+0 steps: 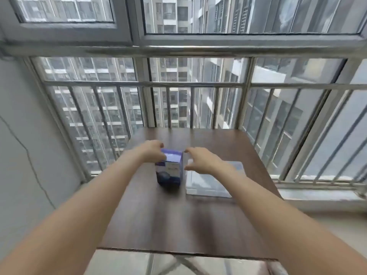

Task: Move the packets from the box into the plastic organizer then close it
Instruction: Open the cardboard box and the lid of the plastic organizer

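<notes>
1. Left hand (153, 152): fingers curled over the top left edge of the box (171, 168), gripping it. Blurred; exact finger contact unclear.
2. Box: stands upright on the desk (178, 225), blue-and-white carton, top seems closed. Judged light, thin-walled, crushable; best held by opposite side walls while the top flap is lifted. Packets not visible.
3. Right hand (200, 160): just right of the box, fingers spread and relaxed, holding nothing, thumb near the box wall.
4. Plastic organizer (210, 184): flat, clear, just right of the box, lid down. Judged rigid, slick; open at its edge.
</notes>
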A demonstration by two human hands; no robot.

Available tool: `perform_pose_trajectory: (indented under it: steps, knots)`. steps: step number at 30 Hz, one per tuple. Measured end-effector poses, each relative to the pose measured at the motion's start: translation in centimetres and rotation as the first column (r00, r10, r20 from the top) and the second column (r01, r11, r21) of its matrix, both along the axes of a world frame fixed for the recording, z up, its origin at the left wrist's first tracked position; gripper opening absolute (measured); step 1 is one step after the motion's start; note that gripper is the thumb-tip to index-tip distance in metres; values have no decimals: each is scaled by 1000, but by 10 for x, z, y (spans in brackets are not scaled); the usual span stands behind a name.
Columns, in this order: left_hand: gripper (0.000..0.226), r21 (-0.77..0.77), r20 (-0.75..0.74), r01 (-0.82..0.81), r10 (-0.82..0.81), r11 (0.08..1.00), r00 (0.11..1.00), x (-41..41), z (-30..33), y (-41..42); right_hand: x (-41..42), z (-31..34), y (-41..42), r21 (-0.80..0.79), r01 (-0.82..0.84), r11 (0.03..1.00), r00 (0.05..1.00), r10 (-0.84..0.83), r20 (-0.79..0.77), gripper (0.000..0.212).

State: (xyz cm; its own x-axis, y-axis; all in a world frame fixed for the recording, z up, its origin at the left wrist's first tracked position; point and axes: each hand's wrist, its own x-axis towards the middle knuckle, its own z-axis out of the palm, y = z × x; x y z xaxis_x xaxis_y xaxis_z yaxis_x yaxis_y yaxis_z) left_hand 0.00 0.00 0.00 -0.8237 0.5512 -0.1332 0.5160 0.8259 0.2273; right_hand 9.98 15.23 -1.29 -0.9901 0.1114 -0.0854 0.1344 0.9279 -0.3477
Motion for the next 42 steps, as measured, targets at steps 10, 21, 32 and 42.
perform_pose_trajectory:
  steps: [10,21,32,42]
  knots:
    - [72,156,18,83,-87,984,996,26,-46,-21,5,-45,-33,-361,19,932,989,-71,-132,67]
    - [33,230,-155,175,-141,958,978,82,-55,-58,54,-62,-39,-538,35,842,974,-150,-172,94]
    - [60,140,-118,231,-216,963,969,89,-34,-59,69,-63,-45,-396,-20,918,977,-66,-203,71]
    - [37,0,-98,323,-321,946,942,83,-26,-51,64,-61,-44,-426,7,905,984,-82,-158,65]
